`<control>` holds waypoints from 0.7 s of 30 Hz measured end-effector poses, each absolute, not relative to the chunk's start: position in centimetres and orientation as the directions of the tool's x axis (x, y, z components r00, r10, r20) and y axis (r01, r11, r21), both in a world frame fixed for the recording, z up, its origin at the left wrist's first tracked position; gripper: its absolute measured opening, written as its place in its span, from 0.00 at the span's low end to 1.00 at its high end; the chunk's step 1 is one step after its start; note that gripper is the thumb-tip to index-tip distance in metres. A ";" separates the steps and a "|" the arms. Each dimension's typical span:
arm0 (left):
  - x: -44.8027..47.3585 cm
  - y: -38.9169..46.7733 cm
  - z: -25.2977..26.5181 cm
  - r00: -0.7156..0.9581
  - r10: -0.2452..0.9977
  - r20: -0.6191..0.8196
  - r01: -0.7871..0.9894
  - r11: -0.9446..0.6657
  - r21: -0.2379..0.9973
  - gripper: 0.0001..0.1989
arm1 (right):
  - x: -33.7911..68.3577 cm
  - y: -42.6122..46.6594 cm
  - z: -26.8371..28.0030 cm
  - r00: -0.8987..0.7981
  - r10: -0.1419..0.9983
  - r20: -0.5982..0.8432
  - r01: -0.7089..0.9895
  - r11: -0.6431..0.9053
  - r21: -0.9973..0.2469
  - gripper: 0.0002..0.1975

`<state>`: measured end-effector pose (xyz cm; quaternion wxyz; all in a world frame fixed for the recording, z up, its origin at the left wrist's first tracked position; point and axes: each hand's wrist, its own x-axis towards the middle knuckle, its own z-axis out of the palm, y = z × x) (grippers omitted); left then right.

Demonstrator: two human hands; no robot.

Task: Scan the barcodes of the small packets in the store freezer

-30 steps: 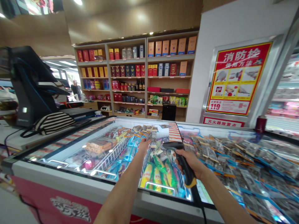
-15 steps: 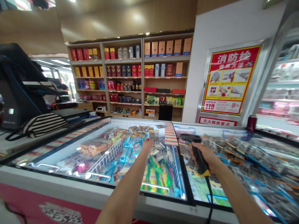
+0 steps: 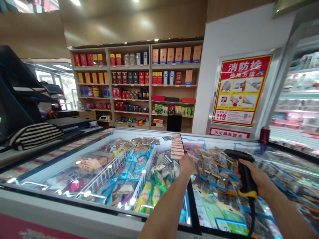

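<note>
My right hand (image 3: 258, 174) is wrapped round a black and yellow barcode scanner (image 3: 245, 176), held above the right part of the chest freezer (image 3: 112, 202). The scanner's head points left, and its cable hangs down. My left hand (image 3: 188, 163) is over the dark divider between the glass lids, at the left edge of a pile of small packets (image 3: 215, 166). Its fingers are blurred and partly hidden, so any grip does not show. A smaller group of similar packets (image 3: 145, 141) lies on the left lid, beyond white wire baskets of wrapped ice creams (image 3: 136, 162).
A strip of orange and white labels (image 3: 177, 146) runs beside the divider. A dark red cup-like container (image 3: 264, 135) stands at the back right. On the left counter are a striped pouch (image 3: 37, 136) and a black checkout terminal (image 3: 17, 96). Stocked shelves (image 3: 131, 68) line the wall.
My left hand has moved right, from over the left lid to the divider; the small packet it held no longer shows in it. My right hand has carried the scanner right.
</note>
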<state>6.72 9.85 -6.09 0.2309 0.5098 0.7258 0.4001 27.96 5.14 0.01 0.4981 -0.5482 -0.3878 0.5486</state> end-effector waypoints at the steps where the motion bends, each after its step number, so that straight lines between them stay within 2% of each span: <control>1: 5.9 9.9 -6.1 -0.389 0.917 0.092 0.582 0.167 0.796 0.17 | 27.9 5.4 -0.1 0.103 0.972 -0.213 -0.132 -0.199 -0.971 0.09; 5: 0.2 10.4 -5.7 -0.458 0.878 0.141 0.665 0.233 0.709 0.20 | 26.4 7.0 -0.3 0.071 0.979 -0.193 -0.168 -0.179 -0.969 0.07; 9: -5.2 11.6 -4.8 -0.471 0.859 0.202 0.756 0.274 0.594 0.24 | 23.8 9.0 -0.4 -0.007 0.985 -0.171 -0.129 -0.171 -0.977 0.11; 14: -7.4 16.1 -4.6 -0.315 0.915 0.253 0.888 0.190 0.419 0.24 | 22.3 9.5 -0.7 -0.063 0.989 -0.136 -0.064 -0.140 -0.988 0.14; 21: -7.9 23.6 -5.9 -0.110 0.969 0.223 0.962 0.047 0.271 0.23 | 22.8 8.1 -1.2 0.049 0.986 -0.161 -0.041 -0.159 -0.986 0.16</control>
